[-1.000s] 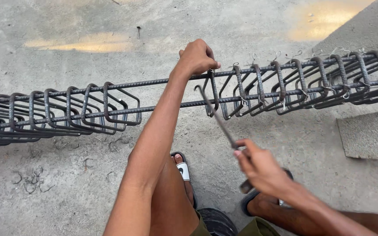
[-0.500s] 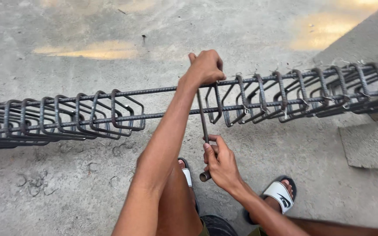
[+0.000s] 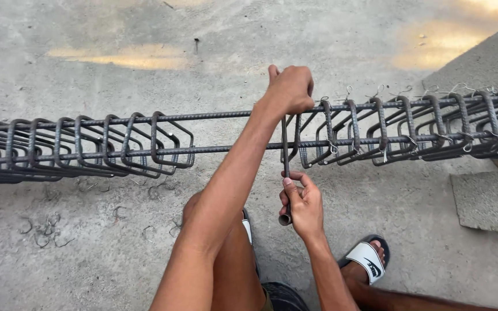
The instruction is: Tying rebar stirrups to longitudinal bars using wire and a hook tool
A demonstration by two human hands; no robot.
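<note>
Right-side stirrups [image 3: 410,129] are wired; left-side ones [image 3: 116,144] look untied. Left hand [image 3: 290,89] grips the top bar [image 3: 220,115]; right hand [image 3: 302,204] clasps the tying hook [image 3: 286,173].

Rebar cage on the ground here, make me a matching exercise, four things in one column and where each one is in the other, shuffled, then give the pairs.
Things:
1. left hand
2. right hand
3. sandal
4. loose wire scraps

Places:
A. on the concrete at lower left, below the rebar cage
B. on the foot at lower right
C. gripping the top of the cage, at the upper end of the tying tool
D. below the cage, wrapped round the tool's lower end

Pairs: 1-C, 2-D, 3-B, 4-A
</note>
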